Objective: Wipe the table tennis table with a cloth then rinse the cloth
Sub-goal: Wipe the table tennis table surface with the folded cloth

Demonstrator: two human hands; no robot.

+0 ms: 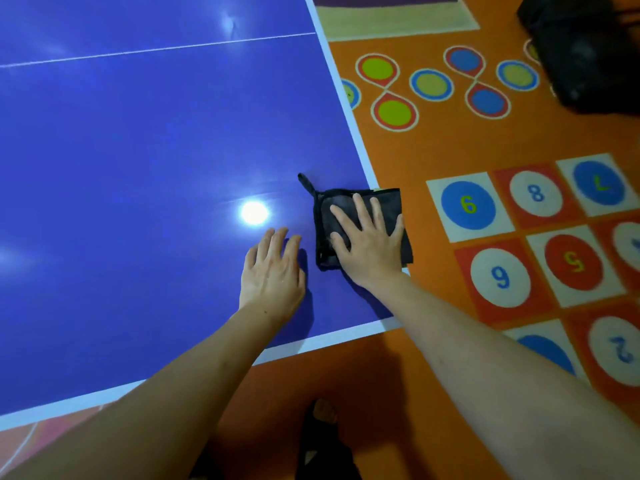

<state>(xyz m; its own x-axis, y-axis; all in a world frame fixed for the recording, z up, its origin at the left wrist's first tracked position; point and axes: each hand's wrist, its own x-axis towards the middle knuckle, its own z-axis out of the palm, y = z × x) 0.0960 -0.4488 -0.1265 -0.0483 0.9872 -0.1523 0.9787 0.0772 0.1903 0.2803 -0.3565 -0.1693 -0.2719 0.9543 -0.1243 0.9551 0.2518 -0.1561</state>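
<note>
Nearest, a sandalled foot (323, 415) on the orange floor (398, 393), below both forearms. Further out, left hand (272, 271) flat on the blue worktop (138, 168), fingers (277, 237) straight and close together, holding nothing, just inside the white edge line. Beside it, apart by a narrow strip of blue, right hand (369, 242) pressed palm-down on the dark cloth (391, 209), its fingers spread and straight, not curled round the fabric. Cloth folded into a rough square under those fingers, at the worktop's right corner, its outer side hanging past the white border over the floor; a small loop (304, 181) sticking out from the cloth's far left corner, beyond the fingertips. Bright lamp reflection (254, 213) on the blue just ahead of the left fingers. Right of the cloth, numbered squares (469, 206) painted on the floor. Further on, coloured rings (431, 84), a thin white line (156, 50) across the worktop, and a black bag (585, 53) at the far right.
</note>
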